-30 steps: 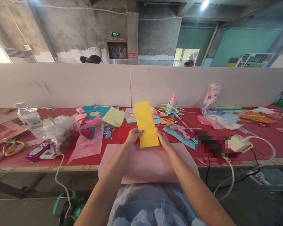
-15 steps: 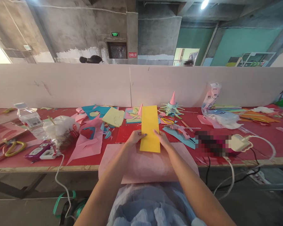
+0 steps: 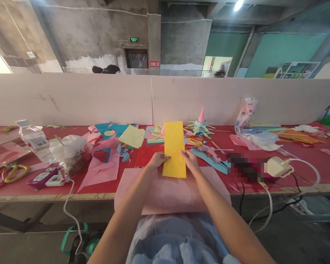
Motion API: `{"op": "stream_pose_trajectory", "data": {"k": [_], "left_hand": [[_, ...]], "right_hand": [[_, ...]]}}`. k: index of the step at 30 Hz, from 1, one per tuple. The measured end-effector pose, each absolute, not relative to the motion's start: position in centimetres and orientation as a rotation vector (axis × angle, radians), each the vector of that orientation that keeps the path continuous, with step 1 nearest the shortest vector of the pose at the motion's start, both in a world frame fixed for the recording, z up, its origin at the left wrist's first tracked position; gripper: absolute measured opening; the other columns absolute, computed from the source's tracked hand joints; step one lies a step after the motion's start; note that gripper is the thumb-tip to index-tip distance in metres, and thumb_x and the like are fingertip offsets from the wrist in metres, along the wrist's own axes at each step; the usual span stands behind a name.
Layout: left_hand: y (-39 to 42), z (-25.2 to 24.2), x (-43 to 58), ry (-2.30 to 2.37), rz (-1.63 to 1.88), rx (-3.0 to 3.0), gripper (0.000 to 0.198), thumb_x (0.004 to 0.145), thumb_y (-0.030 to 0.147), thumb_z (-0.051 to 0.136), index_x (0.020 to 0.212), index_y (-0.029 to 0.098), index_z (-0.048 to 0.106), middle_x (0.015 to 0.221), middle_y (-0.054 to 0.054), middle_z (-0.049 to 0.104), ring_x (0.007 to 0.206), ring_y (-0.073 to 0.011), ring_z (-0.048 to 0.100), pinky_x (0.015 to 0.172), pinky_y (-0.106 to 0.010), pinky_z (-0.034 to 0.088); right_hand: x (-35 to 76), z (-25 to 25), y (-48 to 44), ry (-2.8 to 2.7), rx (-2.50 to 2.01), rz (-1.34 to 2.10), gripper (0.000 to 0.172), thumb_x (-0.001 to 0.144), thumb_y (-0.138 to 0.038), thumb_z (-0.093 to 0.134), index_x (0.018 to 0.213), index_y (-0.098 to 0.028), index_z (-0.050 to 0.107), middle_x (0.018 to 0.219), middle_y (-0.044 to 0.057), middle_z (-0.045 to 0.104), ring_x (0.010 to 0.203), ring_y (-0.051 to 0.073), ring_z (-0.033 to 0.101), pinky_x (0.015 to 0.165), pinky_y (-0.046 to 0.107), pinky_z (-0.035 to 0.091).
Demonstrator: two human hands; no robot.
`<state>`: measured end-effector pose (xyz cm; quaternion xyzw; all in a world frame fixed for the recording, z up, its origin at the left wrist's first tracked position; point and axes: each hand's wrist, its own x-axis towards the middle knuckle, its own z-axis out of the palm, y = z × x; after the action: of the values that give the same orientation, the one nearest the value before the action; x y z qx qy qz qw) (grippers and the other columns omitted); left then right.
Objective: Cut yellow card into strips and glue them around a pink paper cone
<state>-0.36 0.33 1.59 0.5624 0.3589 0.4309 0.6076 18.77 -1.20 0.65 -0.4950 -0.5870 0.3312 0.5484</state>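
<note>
A long yellow paper strip [image 3: 174, 146] stands upright in front of me, held by both hands at its lower sides. My left hand [image 3: 157, 160] pinches its left edge, thumb on the front. My right hand [image 3: 190, 160] pinches its right edge. Under the hands lies a large pink paper sheet [image 3: 170, 192] that hangs over the front edge of the red table [image 3: 305, 176].
Paper scraps in pink, blue and yellow [image 3: 112, 143] litter the table. A glue gun [image 3: 211, 152] and a small paper cone figure [image 3: 200, 123] lie right of the strip. Yellow scissors [image 3: 12, 172], a bottle [image 3: 34, 141] and a power strip [image 3: 48, 178] are at left. A white charger [image 3: 276, 167] sits at right.
The yellow strip, tilted to the left a second ago, has been turned upright and shifted slightly right. Both hands stayed on its lower edges.
</note>
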Motion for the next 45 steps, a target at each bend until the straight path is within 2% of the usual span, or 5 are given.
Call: {"op": "stream_pose_trajectory", "data": {"k": [10, 21, 29, 38, 45], "left_hand": [[0.1, 1.8, -0.2, 0.836, 0.991, 1.300, 0.054, 0.049, 0.045, 0.079, 0.089, 0.010, 0.067, 0.093, -0.012, 0.070, 0.088, -0.0276, 0.065, 0.085, -0.042, 0.050], [-0.3, 1.6, -0.5, 0.829, 0.878, 1.349, 0.049, 0.055, 0.042, 0.078, 0.091, 0.011, 0.066, 0.096, -0.013, 0.069, 0.089, -0.0284, 0.064, 0.081, -0.043, 0.051], [0.5, 0.7, -0.4, 0.859, 0.909, 1.375, 0.051, 0.055, 0.045, 0.077, 0.091, 0.011, 0.066, 0.097, -0.014, 0.069, 0.090, -0.0284, 0.064, 0.079, -0.042, 0.051], [0.5, 0.8, -0.5, 0.858, 0.925, 1.363, 0.055, 0.051, 0.046, 0.078, 0.092, 0.011, 0.066, 0.097, -0.014, 0.069, 0.088, -0.0292, 0.065, 0.078, -0.043, 0.051], [0.3, 1.4, -0.5, 0.859, 1.015, 1.349, 0.054, 0.052, 0.047, 0.077, 0.091, 0.012, 0.066, 0.095, -0.011, 0.070, 0.087, -0.0275, 0.065, 0.080, -0.042, 0.052]], "right_hand": [[18.9, 0.6, -0.9, -1.415, -1.134, 0.605, 0.044, 0.078, -0.056, 0.049, 0.057, -0.021, 0.032, 0.049, -0.005, 0.032, 0.047, 0.010, 0.032, 0.046, 0.023, 0.025], [18.7, 0.5, -1.0, -1.245, -0.952, 1.026, 0.041, 0.066, -0.053, 0.063, 0.089, -0.019, 0.058, 0.089, 0.006, 0.066, 0.073, 0.019, 0.061, 0.066, 0.028, 0.047], [19.4, 0.4, -0.4, -1.153, -1.151, 0.919, 0.047, 0.062, -0.061, 0.062, 0.080, -0.018, 0.060, 0.051, -0.003, 0.054, 0.039, 0.011, 0.043, 0.039, 0.024, 0.031], [19.2, 0.3, -0.6, -1.233, -1.140, 0.844, 0.043, 0.068, -0.063, 0.056, 0.070, -0.020, 0.053, 0.041, -0.007, 0.038, 0.032, 0.007, 0.029, 0.034, 0.023, 0.020], [18.8, 0.2, -0.8, -1.534, -1.273, 0.616, 0.056, 0.071, -0.069, 0.047, 0.048, -0.020, 0.032, 0.044, -0.003, 0.037, 0.045, 0.010, 0.035, 0.044, 0.024, 0.024]]}}
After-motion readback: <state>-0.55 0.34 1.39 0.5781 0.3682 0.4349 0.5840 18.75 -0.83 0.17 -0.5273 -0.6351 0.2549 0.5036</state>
